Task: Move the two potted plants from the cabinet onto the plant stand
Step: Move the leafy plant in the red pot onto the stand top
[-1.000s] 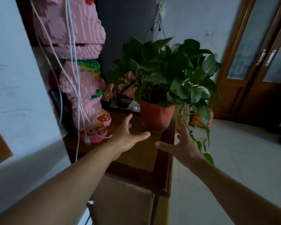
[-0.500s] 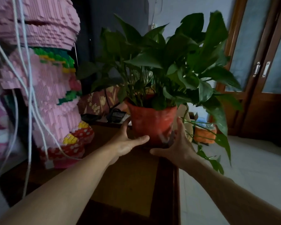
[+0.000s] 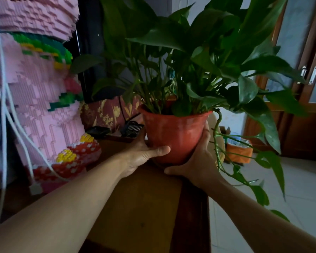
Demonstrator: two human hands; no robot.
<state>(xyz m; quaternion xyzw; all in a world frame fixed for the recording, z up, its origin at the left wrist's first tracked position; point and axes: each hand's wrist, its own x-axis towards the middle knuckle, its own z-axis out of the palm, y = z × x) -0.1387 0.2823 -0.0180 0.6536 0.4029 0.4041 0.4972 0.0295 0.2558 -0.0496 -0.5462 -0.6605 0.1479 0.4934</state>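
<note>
No readable text anywhere in this one. The red pot (image 3: pixel 175 136) is plain, no label or brand on the side that shows. The pink brick-built figure (image 3: pixel 35 88) along the cabinet's left edge has only colour patterns, no letters. The fabric (image 3: pixel 108 112) at the back edge carries gold flower prints, nothing written. The orange box (image 3: pixel 238 152) on the floor is too small and blurry to make out any print.

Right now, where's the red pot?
In the head view, the red pot sits centre frame at the cabinet top's right edge, with the left hand and right hand gripping its sides, right of the pink brick model.
</note>
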